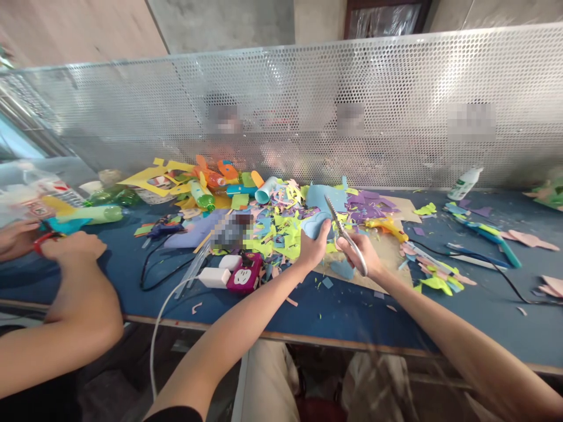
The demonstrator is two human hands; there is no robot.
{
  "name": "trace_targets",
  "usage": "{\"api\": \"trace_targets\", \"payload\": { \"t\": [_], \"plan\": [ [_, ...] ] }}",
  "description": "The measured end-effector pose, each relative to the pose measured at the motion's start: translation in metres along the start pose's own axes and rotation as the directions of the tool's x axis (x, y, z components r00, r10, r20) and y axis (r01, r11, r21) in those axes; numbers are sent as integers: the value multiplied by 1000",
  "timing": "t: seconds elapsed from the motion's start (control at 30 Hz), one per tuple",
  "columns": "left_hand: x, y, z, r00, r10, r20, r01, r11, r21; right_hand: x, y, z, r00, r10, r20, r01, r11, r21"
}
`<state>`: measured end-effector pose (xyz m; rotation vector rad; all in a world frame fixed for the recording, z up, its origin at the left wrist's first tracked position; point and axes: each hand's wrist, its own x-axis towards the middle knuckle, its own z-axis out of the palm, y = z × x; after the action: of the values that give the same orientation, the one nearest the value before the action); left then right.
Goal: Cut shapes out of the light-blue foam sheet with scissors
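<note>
My left hand [313, 248] pinches a piece of light blue foam sheet [317, 224] above the blue table [334, 313]. My right hand [363, 254] grips a pair of metal scissors [343, 233], whose blades point up and left against the sheet's right edge. Both hands hover over a brown cardboard mat [389, 249]. Just beyond them lies a heap of coloured paper scraps [281, 225].
A co-worker's hands [65, 246] at the far left hold red-handled scissors and a teal piece. A white adapter and magenta power strip [244, 275] with cables lie left of my hands. Bottles, a yellow glue gun [387, 225] and a perforated metal screen [308, 111] stand behind.
</note>
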<state>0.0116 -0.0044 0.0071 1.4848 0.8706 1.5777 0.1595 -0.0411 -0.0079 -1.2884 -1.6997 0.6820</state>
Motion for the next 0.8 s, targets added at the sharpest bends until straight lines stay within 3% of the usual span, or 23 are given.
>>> {"api": "trace_targets", "payload": {
  "t": [0.1,0.27,0.43,0.57,0.8],
  "plan": [
    [4,-1,-3,998,-40,-40,38,999,-32,5,6,-7,998,-41,-40,39,998,-46],
    [6,0,-6,991,-110,-78,107,993,-41,9,19,-15,988,-104,111,118,984,-130],
    [5,-1,-5,999,-17,-41,19,999,51,7,19,-14,964,-149,220,166,984,-61],
    [4,-2,-5,999,38,-35,-35,996,82,5,17,-13,956,-162,243,180,982,-54],
    [2,3,-7,993,74,97,-82,993,81,4,18,-12,949,-196,247,207,978,-20]
  ]
}}
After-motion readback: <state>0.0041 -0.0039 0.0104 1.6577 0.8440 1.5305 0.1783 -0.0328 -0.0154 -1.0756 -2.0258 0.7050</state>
